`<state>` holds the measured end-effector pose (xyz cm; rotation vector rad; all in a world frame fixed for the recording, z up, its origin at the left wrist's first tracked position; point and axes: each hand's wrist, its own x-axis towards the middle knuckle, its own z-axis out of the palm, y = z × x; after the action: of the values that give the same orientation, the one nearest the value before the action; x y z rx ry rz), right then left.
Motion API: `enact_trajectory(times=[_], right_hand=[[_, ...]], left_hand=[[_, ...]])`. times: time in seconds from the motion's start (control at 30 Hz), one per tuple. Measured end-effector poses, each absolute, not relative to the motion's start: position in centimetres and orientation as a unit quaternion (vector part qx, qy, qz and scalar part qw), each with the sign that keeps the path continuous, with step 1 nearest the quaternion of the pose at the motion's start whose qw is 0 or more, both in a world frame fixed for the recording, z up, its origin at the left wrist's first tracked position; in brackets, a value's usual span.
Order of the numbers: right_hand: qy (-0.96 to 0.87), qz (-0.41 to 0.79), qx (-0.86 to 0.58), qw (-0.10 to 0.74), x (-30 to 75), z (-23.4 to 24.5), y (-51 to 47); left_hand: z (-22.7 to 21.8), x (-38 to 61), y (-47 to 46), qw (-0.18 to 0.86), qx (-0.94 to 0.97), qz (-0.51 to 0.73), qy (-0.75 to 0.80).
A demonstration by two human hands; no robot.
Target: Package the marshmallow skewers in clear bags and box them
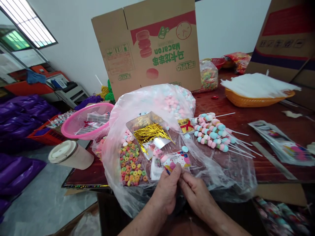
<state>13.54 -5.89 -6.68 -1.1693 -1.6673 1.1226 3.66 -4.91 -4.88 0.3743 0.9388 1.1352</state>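
Note:
My left hand (166, 191) and my right hand (195, 193) meet at the table's near edge, fingers pinched together on a small clear packet (172, 162) with a colourful print and candy inside. Just beyond them lies a bundle of gold twist ties (150, 132) on a clear sleeve, resting on a big clear plastic bag (137, 105) of pink and white sweets. Ring-shaped coloured candies (131, 164) show inside the bag at the left. To the right lie several marshmallow skewers (211, 132) in pink, blue and white.
An upside-down Macaron carton (150, 46) stands behind the bag. A pink basket (83, 121) and a lidded cup (70, 154) are at the left, an orange basket of white bags (258, 91) at back right, printed packets (283, 144) at the right.

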Motion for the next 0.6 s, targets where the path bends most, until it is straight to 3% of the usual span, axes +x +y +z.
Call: enact_trajectory(times=[0.23, 0.43, 0.6], right_hand=[[-0.722, 0.348, -0.485, 0.35, 14.7, -6.7, -6.1], [-0.764, 0.229, -0.502, 0.334, 13.9, -6.8, -5.7], [-0.765, 0.213, -0.498, 0.348, 13.3, -6.9, -5.6]], left_hand=[[-3.3, 2.0, -2.4, 0.708, 0.137, 0.552, 0.419], [-4.3, 4.8, -3.5, 0.709, 0.204, 0.501, 0.452], [-4.8, 4.8, -3.6, 0.646, 0.314, 0.467, 0.515]])
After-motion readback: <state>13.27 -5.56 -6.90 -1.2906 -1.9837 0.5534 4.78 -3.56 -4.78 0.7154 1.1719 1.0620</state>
